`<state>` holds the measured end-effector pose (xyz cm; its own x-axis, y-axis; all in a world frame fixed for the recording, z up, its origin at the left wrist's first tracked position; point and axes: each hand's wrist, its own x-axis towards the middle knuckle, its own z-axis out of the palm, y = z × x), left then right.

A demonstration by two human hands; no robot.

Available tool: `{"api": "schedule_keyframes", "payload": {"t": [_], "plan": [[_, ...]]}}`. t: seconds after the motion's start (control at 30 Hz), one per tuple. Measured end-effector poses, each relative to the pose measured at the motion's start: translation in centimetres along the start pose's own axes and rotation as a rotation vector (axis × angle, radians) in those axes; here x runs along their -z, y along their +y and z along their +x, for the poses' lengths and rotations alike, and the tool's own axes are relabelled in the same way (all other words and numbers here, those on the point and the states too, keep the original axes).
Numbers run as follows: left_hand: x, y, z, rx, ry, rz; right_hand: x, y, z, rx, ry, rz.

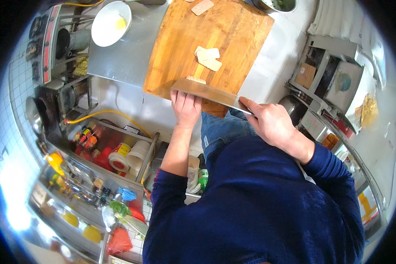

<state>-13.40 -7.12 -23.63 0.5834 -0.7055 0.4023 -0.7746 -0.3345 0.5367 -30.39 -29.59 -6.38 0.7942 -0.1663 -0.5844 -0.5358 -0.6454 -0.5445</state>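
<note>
My right hand is closed round the handle of a wide cleaver, its index finger stretched along the blade. The blade lies crosswise over the near edge of a wooden cutting board. At the blade's left end is my left hand, its fingers bent and close together; the fingertips and whatever they press on are hidden by the blade. Just beyond the blade, a pale piece of food shows in part. Farther up the board lie several overlapping pale slices, and a pinkish slice is near the far edge.
Left of the board, a white bowl with something yellow inside stands on a metal table. A metal bowl of greens sits at the far right. Tubs and bottles fill a lower left shelf; a yellow hose runs above.
</note>
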Motion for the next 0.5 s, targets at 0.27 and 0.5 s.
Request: {"api": "schedule_keyframes", "payload": {"t": [0.27, 0.5], "plan": [[-0.8, -1.0, -0.6, -0.005, 0.011, -0.070, 1.1, -0.7, 0.8, -0.028, -0.068, 0.000], [-0.3, -1.2, -0.4, 0.004, -0.017, -0.100, 1.3, -1.3, 1.5, -0.049, -0.094, 0.022]]}}
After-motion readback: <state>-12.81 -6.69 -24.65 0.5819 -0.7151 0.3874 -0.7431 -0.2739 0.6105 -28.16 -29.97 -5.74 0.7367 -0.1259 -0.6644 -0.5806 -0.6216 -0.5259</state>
